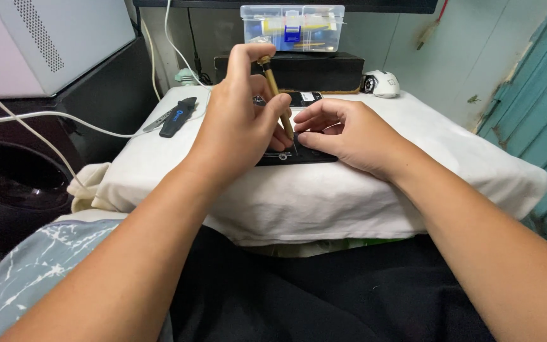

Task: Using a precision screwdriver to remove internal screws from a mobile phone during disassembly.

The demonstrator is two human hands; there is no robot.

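Left hand (238,123) fingers pinched around a brass-coloured screwdriver (276,95), shaft near upright, tilted slightly away, tip down on the black phone (299,155). Right hand (343,133) just beside, fingers narrow and pressed on that phone, lying crosswise on the white pillow (349,202).

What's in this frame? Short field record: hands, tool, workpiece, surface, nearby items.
left hand: grips a brass-coloured screwdriver, tip down on the device
right hand: fingers rest on the flat black device
surface: white pillow
left of hands: black pry tool
behind: clear plastic parts box, white mouse, black box
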